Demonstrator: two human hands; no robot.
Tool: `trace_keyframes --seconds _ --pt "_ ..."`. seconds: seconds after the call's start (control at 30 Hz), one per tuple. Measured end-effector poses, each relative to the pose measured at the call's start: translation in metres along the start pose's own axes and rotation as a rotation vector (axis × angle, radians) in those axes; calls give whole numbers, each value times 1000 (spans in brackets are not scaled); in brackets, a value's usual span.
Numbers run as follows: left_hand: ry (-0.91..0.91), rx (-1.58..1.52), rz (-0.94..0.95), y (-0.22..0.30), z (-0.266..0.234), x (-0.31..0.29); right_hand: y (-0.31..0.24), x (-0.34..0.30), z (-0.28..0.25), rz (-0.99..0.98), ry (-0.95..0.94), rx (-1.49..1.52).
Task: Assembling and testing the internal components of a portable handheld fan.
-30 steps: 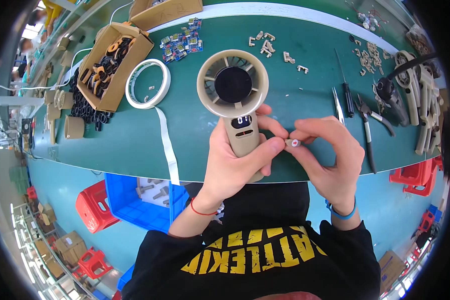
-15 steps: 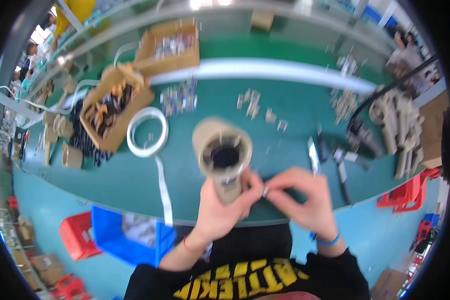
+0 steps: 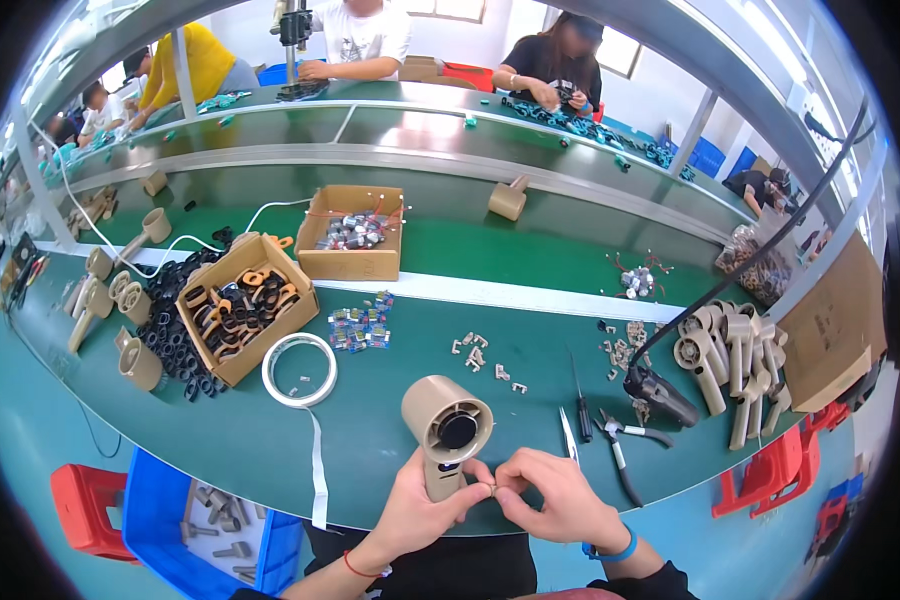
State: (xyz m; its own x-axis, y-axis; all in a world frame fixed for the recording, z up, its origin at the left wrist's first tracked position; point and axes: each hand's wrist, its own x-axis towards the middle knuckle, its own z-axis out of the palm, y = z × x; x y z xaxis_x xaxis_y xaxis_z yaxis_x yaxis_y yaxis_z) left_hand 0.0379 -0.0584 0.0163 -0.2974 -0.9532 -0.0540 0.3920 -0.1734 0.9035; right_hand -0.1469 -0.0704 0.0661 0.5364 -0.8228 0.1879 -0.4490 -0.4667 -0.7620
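My left hand [image 3: 419, 503] is wrapped round the handle of a beige handheld fan body [image 3: 422, 411], close to the table's front edge. Its round head points up, with a dark hub inside the open ring. Close by, my right hand [image 3: 541, 492] has thumb and forefinger pinched at my left fingertips, on a tiny light-coloured piece [image 3: 491, 490] whose kind I cannot make out. Beyond the fan lie several small beige plastic parts [image 3: 475, 352]. Right of my right hand are tweezers [image 3: 568, 433], a screwdriver [image 3: 581, 400] and cutting pliers [image 3: 618, 452].
A roll of white tape [image 3: 267, 372] trails a strip over the edge. Cardboard boxes hold black and orange parts [image 3: 210, 375] and small motors [image 3: 348, 268]. Fan bodies [image 3: 736, 365] pile up at right, beside a black power tool [image 3: 660, 395]. A blue bin [image 3: 155, 520] stands below left. Co-workers sit opposite.
The view has tilted up, bringing the far bench and co-workers in. Both hands stay together at the fan handle; the fan's head has turned slightly to face more to the right.
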Motion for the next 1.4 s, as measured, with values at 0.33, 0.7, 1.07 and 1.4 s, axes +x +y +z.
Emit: trace_keyframes --seconds 0.33,0.7,1.07,1.4 --pt "16 -135 14 -2 0 -3 -8 1 16 123 4 11" --pt "96 -128 26 -10 1 -5 3 4 50 60 279 -52" --pt "188 -323 48 1 -2 7 26 2 67 -256 526 99" --pt "223 -279 91 -4 5 -18 4 -9 73 44 808 490"
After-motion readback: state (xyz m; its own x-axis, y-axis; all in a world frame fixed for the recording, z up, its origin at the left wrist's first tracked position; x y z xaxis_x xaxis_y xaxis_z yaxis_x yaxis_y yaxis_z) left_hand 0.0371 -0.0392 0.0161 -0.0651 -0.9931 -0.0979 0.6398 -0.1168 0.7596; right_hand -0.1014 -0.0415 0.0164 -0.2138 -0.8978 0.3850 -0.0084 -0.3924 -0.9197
